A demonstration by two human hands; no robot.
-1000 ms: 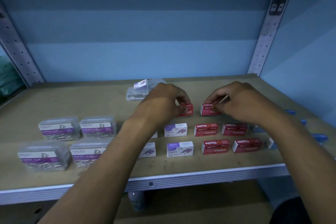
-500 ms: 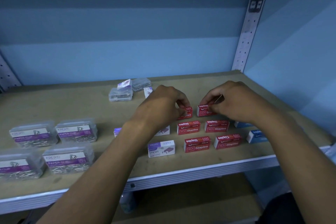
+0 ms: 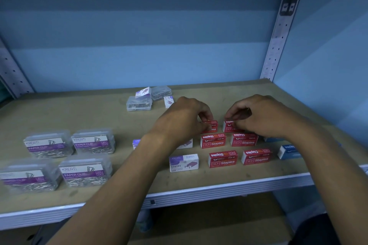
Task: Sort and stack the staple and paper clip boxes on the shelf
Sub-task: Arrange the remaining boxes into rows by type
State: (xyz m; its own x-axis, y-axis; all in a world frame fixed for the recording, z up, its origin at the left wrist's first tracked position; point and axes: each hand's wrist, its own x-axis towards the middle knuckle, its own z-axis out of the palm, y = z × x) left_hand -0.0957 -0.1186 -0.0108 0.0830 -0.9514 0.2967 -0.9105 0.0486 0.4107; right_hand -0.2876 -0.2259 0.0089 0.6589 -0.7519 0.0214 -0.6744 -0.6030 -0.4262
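Observation:
My left hand (image 3: 185,119) pinches a red staple box (image 3: 211,126) standing on the shelf board (image 3: 79,113). My right hand (image 3: 258,117) pinches a second red staple box (image 3: 229,126) right beside it. In front of them lie two rows of red staple boxes (image 3: 213,141), (image 3: 222,158). White and purple staple boxes (image 3: 184,162) sit left of the red ones, partly under my left forearm. Blue staple boxes (image 3: 289,151) lie at the right, partly hidden by my right arm. Clear paper clip boxes (image 3: 93,142) stand in two rows at the left.
A loose cluster of clear boxes (image 3: 139,103) and small purple staple boxes (image 3: 143,92) lies at the back middle. A perforated metal upright (image 3: 278,32) stands at the back right corner. The shelf's white front edge (image 3: 219,191) runs below the boxes.
The camera view has shifted rightward, so the boxes appear further left. Both hands stay pinched on the two back red staple boxes, which sit almost where they were.

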